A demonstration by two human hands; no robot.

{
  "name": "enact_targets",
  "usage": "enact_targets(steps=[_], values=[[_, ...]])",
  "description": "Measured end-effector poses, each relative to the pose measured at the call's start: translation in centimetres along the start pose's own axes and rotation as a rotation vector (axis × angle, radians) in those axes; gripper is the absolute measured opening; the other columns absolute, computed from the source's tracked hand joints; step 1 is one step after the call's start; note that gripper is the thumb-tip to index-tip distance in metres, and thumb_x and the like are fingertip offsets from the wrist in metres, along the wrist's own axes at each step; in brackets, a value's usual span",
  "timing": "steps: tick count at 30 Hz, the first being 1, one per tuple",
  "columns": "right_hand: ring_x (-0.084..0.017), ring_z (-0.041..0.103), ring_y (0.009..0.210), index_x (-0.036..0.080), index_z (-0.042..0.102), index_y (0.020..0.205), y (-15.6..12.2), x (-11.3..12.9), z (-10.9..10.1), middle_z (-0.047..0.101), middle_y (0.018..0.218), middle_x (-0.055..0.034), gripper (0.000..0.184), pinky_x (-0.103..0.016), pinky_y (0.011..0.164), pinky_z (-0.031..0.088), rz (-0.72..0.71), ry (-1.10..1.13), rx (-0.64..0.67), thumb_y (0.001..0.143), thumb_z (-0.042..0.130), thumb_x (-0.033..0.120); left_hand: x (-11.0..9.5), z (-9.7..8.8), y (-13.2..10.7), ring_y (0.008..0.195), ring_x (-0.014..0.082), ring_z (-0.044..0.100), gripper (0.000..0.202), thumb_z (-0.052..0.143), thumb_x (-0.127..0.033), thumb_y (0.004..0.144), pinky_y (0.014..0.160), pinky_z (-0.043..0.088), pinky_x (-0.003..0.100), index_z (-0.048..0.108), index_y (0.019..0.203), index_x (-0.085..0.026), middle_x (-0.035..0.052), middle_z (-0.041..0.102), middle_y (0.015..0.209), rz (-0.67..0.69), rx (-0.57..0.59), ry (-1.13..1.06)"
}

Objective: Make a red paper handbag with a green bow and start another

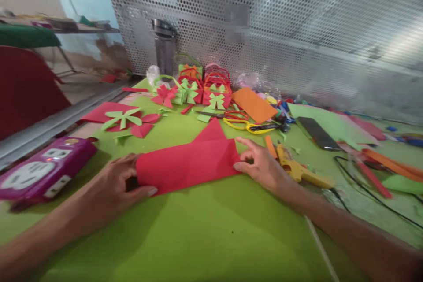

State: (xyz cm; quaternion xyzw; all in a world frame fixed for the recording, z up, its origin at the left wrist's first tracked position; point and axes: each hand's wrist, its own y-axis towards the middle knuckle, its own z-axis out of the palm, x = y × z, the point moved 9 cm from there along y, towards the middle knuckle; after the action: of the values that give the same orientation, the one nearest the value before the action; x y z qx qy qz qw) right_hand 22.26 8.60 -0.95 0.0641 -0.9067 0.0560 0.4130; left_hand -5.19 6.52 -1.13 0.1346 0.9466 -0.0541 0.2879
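My left hand [115,183] and right hand [261,164] pinch the red paper [185,163] by its left and right ends. Best: even tension, light thumbs, no buckling.

Left grip [120,180] and right grip [259,161] hold red paper [185,163] between them.

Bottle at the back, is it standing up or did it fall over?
Standing up: the bottle is upright, with its dark lid at the top.
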Motion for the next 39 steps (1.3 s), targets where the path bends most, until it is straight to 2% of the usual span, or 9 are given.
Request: enact_targets(steps=[3,10,14,20,24,27,32,36,39], values=[[-0.012,0.047,0.057,0.010,0.038,0.138,0.2,-0.2,-0.1,0.055,0.059,0.0070,0.072,-0.024,0.058,0.038,-0.003,-0.016,-0.017,0.071,0.062,0.022,0.4,0.8,0.2,0.088,0.0255,0.064,0.028,0.059,-0.046,0.074,0.080,0.051,0.035,0.072,0.088,-0.026,0.0017,0.070,0.100,0.019,0.080,-0.055],[-0.011,0.045,0.054,0.008,0.040,0.137,0.3,0.1,-0.2,0.054,0.057,0.0075,0.070,-0.024,0.055,0.036,-0.005,-0.072,-0.029,0.071,0.063,0.020,0.6,0.1,0.0,0.089,0.0252,0.064,0.026,0.059,-0.047,0.070,0.083,0.049,0.034,0.073,0.079,-0.027,-0.0016,0.070,0.099,-0.033,-0.049,-0.083],[-0.012,0.047,0.055,0.008,0.042,0.136,0.2,0.4,-0.3,0.059,0.060,0.0056,0.068,-0.024,0.058,0.038,-0.015,-0.117,-0.044,0.072,0.062,0.019,1.0,0.3,0.3,0.088,0.0249,0.065,0.026,0.060,-0.049,0.068,0.080,0.050,0.033,0.073,0.077,-0.028,-0.0023,0.070,0.096,-0.011,-0.031,-0.046],[-0.014,0.053,0.059,0.007,0.044,0.133,0.2,0.6,-0.3,0.064,0.064,0.0023,0.064,-0.026,0.063,0.041,-0.030,-0.151,-0.063,0.073,0.062,0.018,1.2,0.4,0.3,0.091,0.0258,0.064,0.024,0.061,-0.047,0.069,0.083,0.049,0.035,0.072,0.079,-0.029,-0.0020,0.068,0.102,0.004,-0.021,-0.056],[-0.015,0.054,0.060,0.007,0.044,0.132,0.1,0.8,-0.3,0.061,0.062,0.0032,0.063,-0.027,0.066,0.042,-0.068,-0.184,-0.085,0.074,0.062,0.019,1.0,0.3,0.1,0.089,0.0266,0.063,0.027,0.057,-0.050,0.072,0.083,0.048,0.038,0.071,0.070,-0.027,-0.0012,0.069,0.095,-0.043,-0.027,-0.033],[-0.015,0.055,0.061,0.007,0.042,0.133,0.0,0.8,-0.1,0.061,0.062,0.0035,0.063,-0.027,0.067,0.043,-0.093,-0.201,-0.095,0.075,0.060,0.020,1.1,0.5,0.3,0.088,0.0265,0.063,0.025,0.059,-0.050,0.068,0.080,0.050,0.035,0.071,0.069,-0.028,-0.0021,0.069,0.094,-0.019,0.010,-0.019],[-0.016,0.056,0.068,0.015,0.045,0.130,-0.3,0.9,0.0,0.063,0.069,0.0017,0.058,-0.030,0.072,0.044,-0.181,-0.330,-0.166,0.074,0.061,0.018,1.4,0.5,0.6,0.091,0.0267,0.063,0.024,0.061,-0.050,0.067,0.080,0.050,0.034,0.073,0.069,-0.030,-0.0027,0.069,0.098,0.006,0.007,-0.017],[-0.018,0.056,0.071,0.015,0.046,0.128,-0.5,1.3,0.3,0.063,0.069,0.0007,0.055,-0.034,0.077,0.043,-0.253,-0.434,-0.180,0.075,0.062,0.017,0.4,0.1,0.4,0.092,0.0261,0.063,0.024,0.060,-0.049,0.068,0.084,0.049,0.035,0.074,0.072,-0.029,-0.0017,0.068,0.105,0.025,-0.021,0.003],[-0.019,0.057,0.072,0.017,0.043,0.130,-0.7,1.4,0.3,0.063,0.069,0.0010,0.056,-0.038,0.080,0.042,-0.302,-0.476,-0.186,0.077,0.062,0.015,-0.4,-0.2,0.1,0.094,0.0279,0.062,0.029,0.057,-0.049,0.070,0.085,0.047,0.038,0.071,0.066,-0.025,0.0021,0.067,0.106,0.014,-0.030,0.072]])
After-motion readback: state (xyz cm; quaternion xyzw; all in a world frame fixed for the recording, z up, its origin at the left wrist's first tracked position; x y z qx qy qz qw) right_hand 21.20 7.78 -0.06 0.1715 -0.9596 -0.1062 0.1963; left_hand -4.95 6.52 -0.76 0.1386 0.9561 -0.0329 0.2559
